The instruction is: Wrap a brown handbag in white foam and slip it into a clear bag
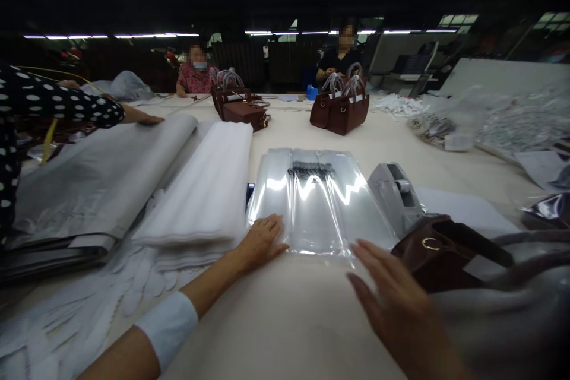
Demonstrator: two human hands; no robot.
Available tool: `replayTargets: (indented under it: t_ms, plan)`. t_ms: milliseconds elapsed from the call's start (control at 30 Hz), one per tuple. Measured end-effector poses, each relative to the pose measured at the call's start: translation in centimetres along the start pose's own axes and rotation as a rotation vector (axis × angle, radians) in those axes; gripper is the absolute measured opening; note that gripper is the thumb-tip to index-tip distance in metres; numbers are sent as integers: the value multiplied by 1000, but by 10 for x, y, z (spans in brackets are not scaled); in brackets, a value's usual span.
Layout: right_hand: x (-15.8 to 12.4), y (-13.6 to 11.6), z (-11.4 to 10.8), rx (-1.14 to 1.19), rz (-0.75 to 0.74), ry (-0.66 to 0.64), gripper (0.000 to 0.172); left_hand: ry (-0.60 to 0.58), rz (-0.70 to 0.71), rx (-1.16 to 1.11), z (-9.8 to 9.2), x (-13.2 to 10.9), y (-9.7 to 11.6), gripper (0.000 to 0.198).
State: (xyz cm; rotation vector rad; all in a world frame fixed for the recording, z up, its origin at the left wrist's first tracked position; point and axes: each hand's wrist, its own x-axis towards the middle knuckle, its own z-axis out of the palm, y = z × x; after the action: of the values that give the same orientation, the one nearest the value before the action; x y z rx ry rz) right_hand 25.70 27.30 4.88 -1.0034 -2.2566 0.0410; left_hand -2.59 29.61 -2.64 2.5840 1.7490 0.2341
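Note:
A stack of clear plastic bags (314, 202) lies flat on the cream table (285, 320) in front of me. My left hand (260, 241) rests palm down on the stack's near left corner, fingers stretched out. My right hand (396, 303) hovers open above the table just right of the stack's near edge, blurred by motion and holding nothing. A brown leather handbag (439, 252) with a gold ring lies right beside my right hand. Behind it stands a grey tape dispenser (394, 193).
Folded white sheets (209, 190) and a grey pile (93, 184) lie at left, where a person in a polka-dot sleeve (57, 104) reaches in. Brown handbags (341, 110) stand at the far side near two seated people. Plastic packets (499, 122) fill the right.

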Motion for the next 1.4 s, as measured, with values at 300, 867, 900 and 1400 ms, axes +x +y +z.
replayTargets:
  t_ms: [300,867,900,1400]
  plan:
    - [28,24,132,101,19,-354,18,-83,113,-4,-6,-5,-10,25]
    - [45,40,114,251,187,-236,15,17,110,14,-49,-1,-27,26]
    - [45,41,114,249,174,-238,17,24,116,25,-54,2,-29,29]
    - [62,33,92,-13,57,-8,18,-52,57,14,-74,30,-2,16]
